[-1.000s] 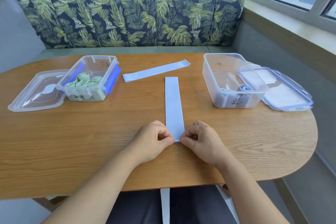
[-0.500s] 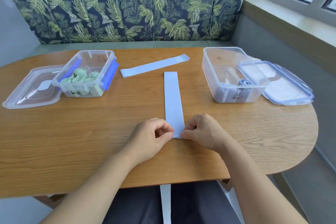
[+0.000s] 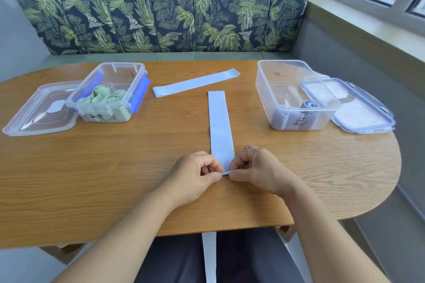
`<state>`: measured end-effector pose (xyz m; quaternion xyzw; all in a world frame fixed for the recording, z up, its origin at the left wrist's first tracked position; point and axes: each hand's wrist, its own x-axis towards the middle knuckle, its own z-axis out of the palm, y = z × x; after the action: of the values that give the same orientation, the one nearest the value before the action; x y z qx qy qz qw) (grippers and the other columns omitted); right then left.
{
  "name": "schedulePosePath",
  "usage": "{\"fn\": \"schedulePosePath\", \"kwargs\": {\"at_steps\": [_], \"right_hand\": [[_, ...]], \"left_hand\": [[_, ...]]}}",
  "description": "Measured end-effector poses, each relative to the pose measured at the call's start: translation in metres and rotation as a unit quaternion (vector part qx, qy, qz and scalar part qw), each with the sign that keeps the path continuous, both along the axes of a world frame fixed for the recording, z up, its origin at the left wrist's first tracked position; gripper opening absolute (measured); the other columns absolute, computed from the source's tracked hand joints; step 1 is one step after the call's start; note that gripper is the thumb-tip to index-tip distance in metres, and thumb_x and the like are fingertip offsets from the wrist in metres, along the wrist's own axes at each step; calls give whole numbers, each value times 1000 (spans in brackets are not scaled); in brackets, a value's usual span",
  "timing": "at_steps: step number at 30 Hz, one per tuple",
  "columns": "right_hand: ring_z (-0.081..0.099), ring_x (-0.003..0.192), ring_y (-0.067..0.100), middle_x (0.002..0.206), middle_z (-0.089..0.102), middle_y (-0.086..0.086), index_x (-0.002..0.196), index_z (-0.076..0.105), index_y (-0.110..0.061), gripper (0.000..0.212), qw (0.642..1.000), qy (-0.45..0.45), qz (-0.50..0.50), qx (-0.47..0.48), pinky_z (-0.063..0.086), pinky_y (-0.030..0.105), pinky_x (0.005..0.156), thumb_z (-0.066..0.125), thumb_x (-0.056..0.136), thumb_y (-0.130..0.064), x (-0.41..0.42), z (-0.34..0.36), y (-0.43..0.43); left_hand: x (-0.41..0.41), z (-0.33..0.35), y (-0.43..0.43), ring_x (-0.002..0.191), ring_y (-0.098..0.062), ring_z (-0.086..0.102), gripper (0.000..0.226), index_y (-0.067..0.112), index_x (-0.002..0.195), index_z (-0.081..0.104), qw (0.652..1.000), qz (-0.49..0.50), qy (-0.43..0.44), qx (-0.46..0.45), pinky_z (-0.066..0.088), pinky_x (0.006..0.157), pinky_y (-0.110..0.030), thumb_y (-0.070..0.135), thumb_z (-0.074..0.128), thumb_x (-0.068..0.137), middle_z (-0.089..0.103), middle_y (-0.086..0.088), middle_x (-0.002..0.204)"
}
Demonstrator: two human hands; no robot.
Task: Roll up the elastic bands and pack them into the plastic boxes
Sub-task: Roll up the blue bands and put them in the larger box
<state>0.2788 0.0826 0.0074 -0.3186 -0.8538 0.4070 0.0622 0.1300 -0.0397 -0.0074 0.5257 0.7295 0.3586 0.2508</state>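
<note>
Blue band (image 3: pixel 220 126) flat on the table (image 3: pixel 92 167), running straight away from the body, near end pinched by both hands. Left hand (image 3: pixel 195 174) curled on the near left corner, right hand (image 3: pixel 257 170) curled on the near right corner, thumbs against the slightly lifted edge, fingers bent over the top. Looks like the first turn of the roll, barely begun. To do it well: fold the edge over tight and square, keep both corners level to avoid a coned roll, press down lightly, walk the fingers forward evenly along the strip. Keep tension throughout; slack rubber likely to spring open. Beyond the band's far end and to its left, second blue band (image 3: pixel 195 82) lying slantwise, unrolled. Right of the band, clear box (image 3: pixel 271 89) holding blue rolls (image 3: pixel 309 104), blue-rimmed lid (image 3: pixel 358 108) just beside it: probably the home for this roll. Left of the band, another box (image 3: pixel 140 80) packed with green rolls (image 3: pixel 101 99), clear lid (image 3: pixel 39 110) beside it.
</note>
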Motion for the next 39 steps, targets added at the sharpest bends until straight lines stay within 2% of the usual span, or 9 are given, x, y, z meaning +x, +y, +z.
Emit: {"fn": "schedulePosePath", "kwargs": {"at_steps": [6, 9, 13, 17, 21, 27, 31, 36, 39], "right_hand": [[51, 81, 8, 89, 55, -5, 79, 72, -21, 7, 1000, -1, 3, -11, 46, 29, 78, 74, 80, -27, 2, 2, 0], [51, 76, 7, 83, 54, -8, 81, 72, -13, 12, 1000, -14, -5, -19, 45, 26, 73, 73, 81, -24, 0, 3, 2], [52, 70, 8, 80, 59, -3, 81, 71, -6, 15, 999, -12, -10, -44, 46, 26, 67, 74, 79, -21, 0, 6, 2], [50, 68, 12, 78, 58, 3, 76, 68, -2, 16, 997, -1, -25, -78, 43, 27, 64, 75, 79, -16, 1, 9, 2], [48, 64, 14, 77, 58, 8, 59, 58, -15, 26, 994, 0, -39, -98, 40, 26, 58, 74, 79, -12, 2, 11, 1], [48, 64, 16, 76, 58, 9, 54, 55, -18, 32, 994, 2, -45, -102, 41, 29, 59, 73, 79, -10, 2, 13, 0], [48, 64, 15, 77, 59, 7, 67, 64, -10, 16, 996, -6, -37, -83, 40, 28, 59, 73, 79, -14, 2, 11, 0], [47, 53, 3, 66, 57, -4, 80, 69, -10, 6, 995, 21, -48, -81, 40, 19, 55, 74, 78, -13, 3, 6, -1], [46, 53, -3, 65, 52, -12, 75, 67, -18, 10, 996, 65, -52, -23, 36, 16, 59, 74, 77, -11, 5, -4, -6]], "left_hand": [[1, 4, 1, 66, -2, 50, 9, 29, 85, 71, 1000, -3, -8, -28, 49, 71, -24, 20, 70, 85, 60, 10, 76], [4, 3, -1, 68, 0, 53, 10, 28, 90, 70, 1000, 10, 7, -2, 50, 72, -22, 19, 70, 85, 60, 13, 78], [14, -2, -6, 81, -5, 56, 9, 29, 80, 66, 987, 0, 134, 93, 48, 72, -26, 22, 70, 83, 58, 14, 84], [18, -7, -9, 79, -12, 52, 12, 23, 81, 67, 925, -40, 337, 172, 46, 65, -32, 27, 57, 86, 55, 12, 80], [19, -9, -10, 78, -15, 56, 16, 21, 79, 69, 892, -25, 408, 192, 43, 64, -34, 26, 56, 87, 58, 10, 79], [17, -12, -3, 76, -14, 57, 18, 24, 77, 69, 893, -20, 415, 171, 41, 68, -35, 30, 55, 87, 61, 12, 75], [15, -12, -2, 76, -10, 57, 13, 28, 77, 69, 911, -10, 386, 145, 33, 75, -34, 37, 60, 82, 62, 14, 75], [17, -10, 1, 72, -9, 55, 9, 30, 76, 68, 930, -6, 346, 122, 27, 79, -33, 36, 63, 81, 60, 15, 73], [16, -7, 3, 75, -7, 53, 8, 31, 78, 67, 939, -5, 329, 97, 24, 81, -31, 36, 66, 84, 58, 16, 75]]}}
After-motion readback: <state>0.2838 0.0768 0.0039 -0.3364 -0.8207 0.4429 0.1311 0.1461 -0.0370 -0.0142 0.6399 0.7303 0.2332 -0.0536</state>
